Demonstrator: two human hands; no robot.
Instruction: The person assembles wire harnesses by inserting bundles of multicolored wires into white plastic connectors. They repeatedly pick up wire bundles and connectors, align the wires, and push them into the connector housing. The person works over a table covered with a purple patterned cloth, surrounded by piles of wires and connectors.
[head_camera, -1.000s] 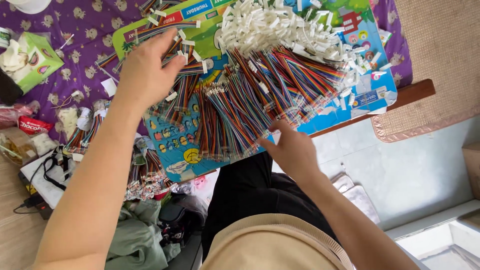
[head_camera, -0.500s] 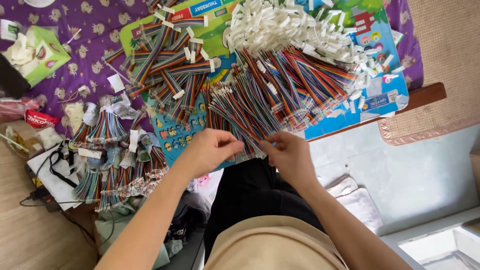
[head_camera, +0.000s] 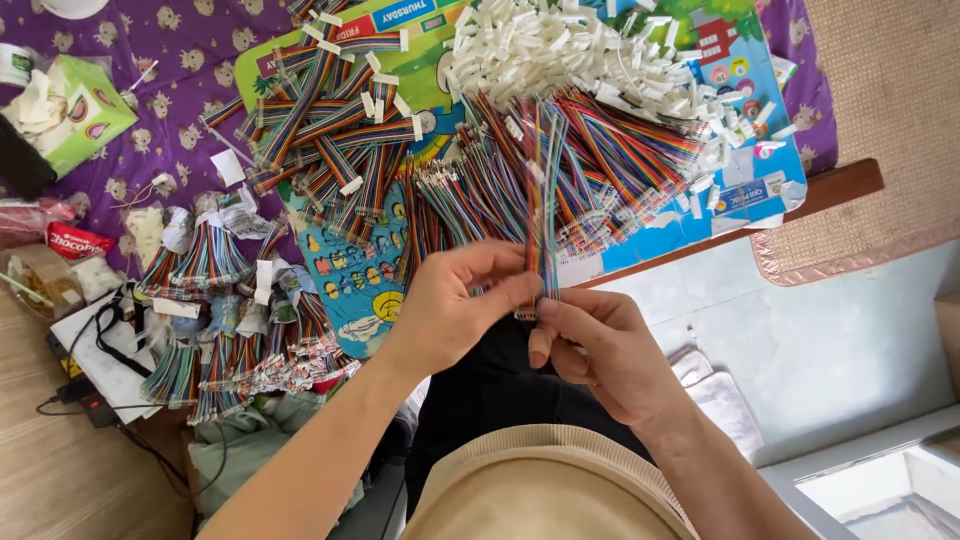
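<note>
At the bottom centre of the frame the left hand (head_camera: 455, 310) and right hand (head_camera: 600, 345) meet over the person's dark lap, both pinched on the near end of one flat rainbow-coloured ribbon cable (head_camera: 542, 235) that runs up the middle of the frame. The left fingers (head_camera: 505, 290) are curled nearly closed, thumb against forefinger on the strip's left edge; the right fingers (head_camera: 560, 312) are likewise closed on its lower tip (the tip itself is mostly hidden behind them). The step in hand looks like singling out or splitting this one strip at its end, and a next move would call for a firm pinch on each side and a straight, even pull so the thin wires do not tangle with their neighbours. Just beyond the hands lies the fanned heap of similar multicoloured ribbon cables (head_camera: 600, 170) on a bright printed children's play board (head_camera: 760, 190). At the lower left sit bundled cables in clear bags (head_camera: 215, 330). Farther up, a mound of small white plastic connectors (head_camera: 570, 50) tops the board, and a green tissue box (head_camera: 75, 110) rests on the purple patterned cloth (head_camera: 180, 60) at the upper left.
</note>
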